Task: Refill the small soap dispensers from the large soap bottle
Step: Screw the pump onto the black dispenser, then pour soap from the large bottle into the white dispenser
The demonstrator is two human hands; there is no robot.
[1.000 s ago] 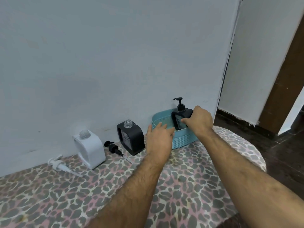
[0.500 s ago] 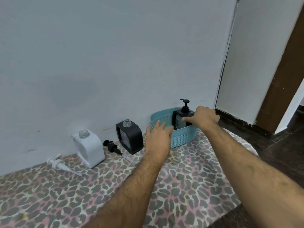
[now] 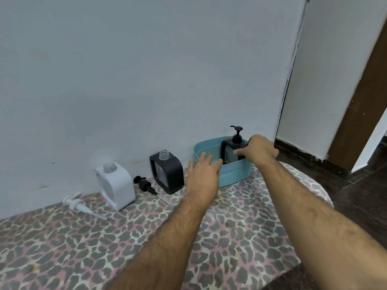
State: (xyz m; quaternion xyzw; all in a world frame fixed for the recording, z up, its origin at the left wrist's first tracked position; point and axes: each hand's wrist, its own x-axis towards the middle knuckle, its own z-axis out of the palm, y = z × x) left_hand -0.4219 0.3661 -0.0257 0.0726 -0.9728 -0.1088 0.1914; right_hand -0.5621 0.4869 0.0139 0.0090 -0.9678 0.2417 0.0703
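A black soap dispenser [image 3: 230, 150] with its pump fitted stands upright inside a light blue basket [image 3: 232, 174] by the wall. My right hand [image 3: 258, 151] grips its right side, thumb across the front face. My left hand [image 3: 204, 176] has straight fingers, its tips at the basket's front rim. To the left stand a black dispenser [image 3: 167, 172] and a white dispenser [image 3: 114, 185], both with open necks. A black pump [image 3: 146, 185] lies between them. A white pump [image 3: 77, 204] lies further left. No large soap bottle is in view.
Everything sits on a leopard-print cloth [image 3: 240, 237] against a pale wall [image 3: 146, 80]. The cloth's rounded edge drops off at the right to a dark floor [image 3: 360, 195]. A brown door frame [image 3: 366, 101] stands at the far right.
My right hand has slid from the dispenser's top and front to its right side, uncovering more of the bottle. The left hand stays at the basket rim.
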